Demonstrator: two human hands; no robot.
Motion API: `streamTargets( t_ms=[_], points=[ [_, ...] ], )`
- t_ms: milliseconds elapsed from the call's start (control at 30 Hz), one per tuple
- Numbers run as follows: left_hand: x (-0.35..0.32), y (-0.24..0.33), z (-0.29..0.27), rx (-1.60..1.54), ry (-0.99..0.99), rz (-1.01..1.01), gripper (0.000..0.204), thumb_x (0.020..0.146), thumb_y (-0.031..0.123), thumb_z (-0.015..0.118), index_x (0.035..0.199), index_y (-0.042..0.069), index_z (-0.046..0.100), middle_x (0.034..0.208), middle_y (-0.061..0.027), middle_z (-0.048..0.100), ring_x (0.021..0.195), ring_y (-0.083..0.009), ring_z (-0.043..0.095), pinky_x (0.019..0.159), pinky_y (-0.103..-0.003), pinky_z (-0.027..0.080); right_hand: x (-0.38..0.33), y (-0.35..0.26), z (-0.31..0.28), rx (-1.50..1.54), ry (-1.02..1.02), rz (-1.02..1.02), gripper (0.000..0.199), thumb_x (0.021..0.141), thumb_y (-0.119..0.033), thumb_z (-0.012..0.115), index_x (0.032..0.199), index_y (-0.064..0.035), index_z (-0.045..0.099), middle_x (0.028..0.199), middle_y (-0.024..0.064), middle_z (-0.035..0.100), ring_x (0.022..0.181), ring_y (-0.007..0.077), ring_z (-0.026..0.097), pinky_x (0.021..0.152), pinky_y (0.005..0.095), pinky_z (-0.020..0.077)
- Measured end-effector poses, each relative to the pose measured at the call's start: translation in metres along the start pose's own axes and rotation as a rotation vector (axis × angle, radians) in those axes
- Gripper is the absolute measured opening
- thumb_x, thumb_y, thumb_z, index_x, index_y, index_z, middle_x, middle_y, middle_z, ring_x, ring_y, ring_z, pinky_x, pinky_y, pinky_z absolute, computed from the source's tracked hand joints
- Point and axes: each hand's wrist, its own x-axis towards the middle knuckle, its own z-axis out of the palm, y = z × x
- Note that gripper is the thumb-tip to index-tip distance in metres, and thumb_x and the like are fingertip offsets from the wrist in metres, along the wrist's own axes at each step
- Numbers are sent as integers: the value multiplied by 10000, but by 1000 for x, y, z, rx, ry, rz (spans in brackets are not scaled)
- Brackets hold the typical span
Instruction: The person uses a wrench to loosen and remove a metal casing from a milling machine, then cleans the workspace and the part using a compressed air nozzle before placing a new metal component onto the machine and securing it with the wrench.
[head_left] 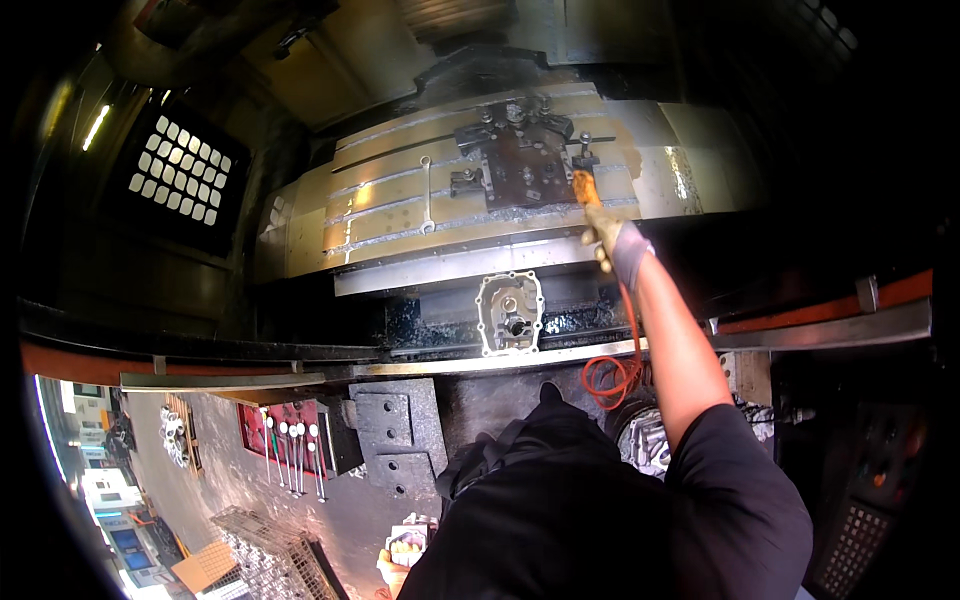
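Note:
My right hand (606,240), in a worn glove with a grey cuff, reaches over the machine table (380,215). It is closed around an orange air blow gun (585,188), whose nozzle end is beside the dark fixture plate (525,165) with clamps and bolts. An orange hose (632,340) hangs from that hand and coils near the front ledge. Low at my left side, my left hand (393,572) is closed on a pale metal part (412,528), partly hidden by my body. In front of the table stands an open cast metal housing (510,315).
A double-ended wrench (428,195) lies on the slotted table left of the fixture. A metal ledge (450,362) runs between me and the machine. Behind left are a red tray with gauges (290,440) and a wire basket (280,550). Metal castings (648,440) sit by my right side.

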Motion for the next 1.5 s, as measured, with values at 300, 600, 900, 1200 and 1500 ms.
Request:
streamTargets(
  t_ms=[300,600,900,1200,1500],
  points=[
    [-15,-28,-1,-61,33,-1,555,1054,560,379,1167,99,666,1064,-70,719,966,-284,689,801,-459,596,98,-108,-26,-72,-121,12,481,1057,-590,495,1069,-129,631,715,-50,611,420,13,390,347,200,304],
    [-20,-34,-2,-105,57,-5,564,1051,562,384,1194,92,662,1096,-76,718,1000,-293,688,817,-459,596,146,-156,-25,-3,-264,98,494,1080,-542,470,989,-78,615,703,3,638,411,7,416,325,179,330],
    [2,-18,-22,-131,33,-30,575,1048,564,390,1222,86,658,1129,-83,717,1034,-302,687,833,-458,596,119,-113,-57,127,-264,126,566,1087,-585,413,1009,-89,674,749,-20,640,427,11,442,314,167,328],
    [58,29,-65,-150,-94,-85,588,1045,566,395,1249,79,654,1161,-90,716,1068,-310,686,849,-457,597,20,38,20,233,-34,-81,520,1055,-609,498,1169,-121,634,779,-35,618,444,54,394,341,235,319],
    [125,102,-134,-207,-301,-159,542,1020,507,493,1297,58,618,1233,-134,676,1141,-323,643,917,-479,559,-98,145,177,52,181,-210,403,1027,-530,622,1053,-128,608,687,-18,584,426,109,485,369,297,393]
  ],
)
